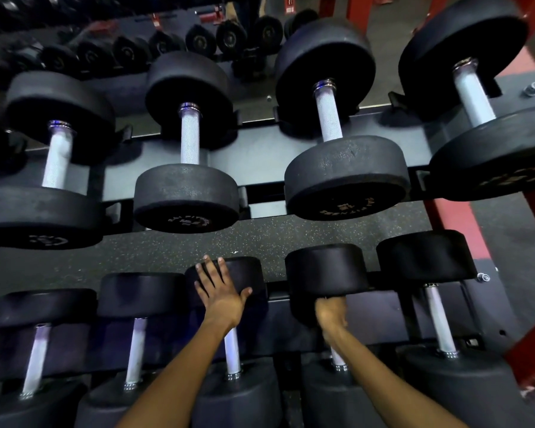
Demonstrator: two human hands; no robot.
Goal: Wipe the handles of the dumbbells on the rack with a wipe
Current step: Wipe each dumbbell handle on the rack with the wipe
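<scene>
The right hand point(329, 313) is wrapped around a lower-rack dumbbell handle point(337, 359); the wipe is not visible, presumably inside the grip. The left hand point(220, 291) rests flat, fingers extended, on the neighbouring dumbbell head point(244, 276). Recommended: twist along the full handle length.

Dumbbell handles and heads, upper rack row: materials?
Handles: apparently bare metal, matte silver with a fine crosshatched knurl and shinier polished collars at the ends. Heads: probably rubber or urethane coating, dull black, slightly pebbled, with faint worn lettering; the core is not visible.
</scene>
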